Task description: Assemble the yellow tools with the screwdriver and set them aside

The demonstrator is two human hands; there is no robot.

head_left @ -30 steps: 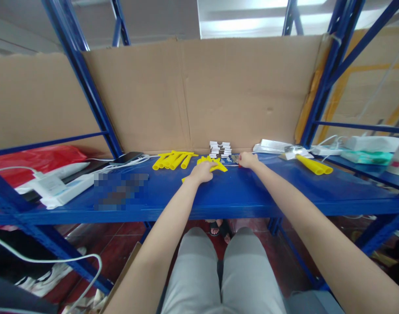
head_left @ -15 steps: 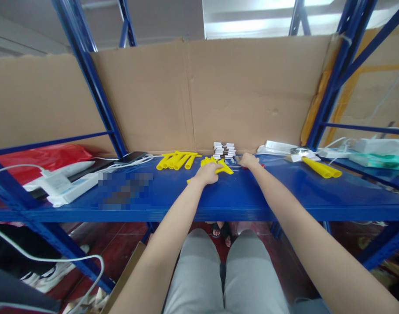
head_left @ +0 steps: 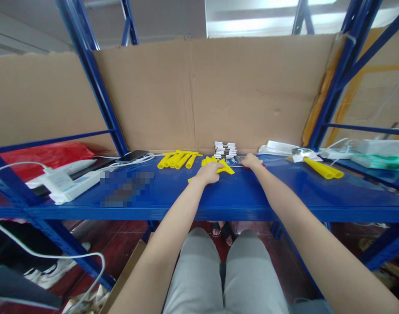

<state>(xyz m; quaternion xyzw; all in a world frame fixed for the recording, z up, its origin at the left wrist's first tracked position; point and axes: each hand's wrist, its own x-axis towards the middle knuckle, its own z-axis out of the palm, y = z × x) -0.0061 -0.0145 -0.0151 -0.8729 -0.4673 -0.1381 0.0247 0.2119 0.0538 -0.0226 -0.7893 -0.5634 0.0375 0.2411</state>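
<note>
Over a small pile of yellow pieces point(head_left: 227, 168) on the blue shelf, my left hand point(head_left: 208, 173) is closed on a yellow piece that juts out past its fingertips. My right hand point(head_left: 250, 161) is closed at the right of the pile. A thin metal tip point(head_left: 239, 166) shows to its left and a bit of red point(head_left: 264, 166) to its right, apparently one slim red-handled tool; its exact kind is hidden. Dark packets with white lettering point(head_left: 232, 161) lie between the hands. Behind them rises a stack of white folded pieces point(head_left: 225, 149).
Several yellow tubes point(head_left: 178, 160) lie in a row to the left, and more yellow tubes point(head_left: 323, 168) at the right. A white power strip point(head_left: 75, 187) with cables and a dark phone point(head_left: 134, 155) sit at the left. Cardboard point(head_left: 245, 91) walls off the shelf's back.
The view has shifted slightly. Both hands keep nearly the same place, and the lettered packets beside my right hand show a little more clearly.
</note>
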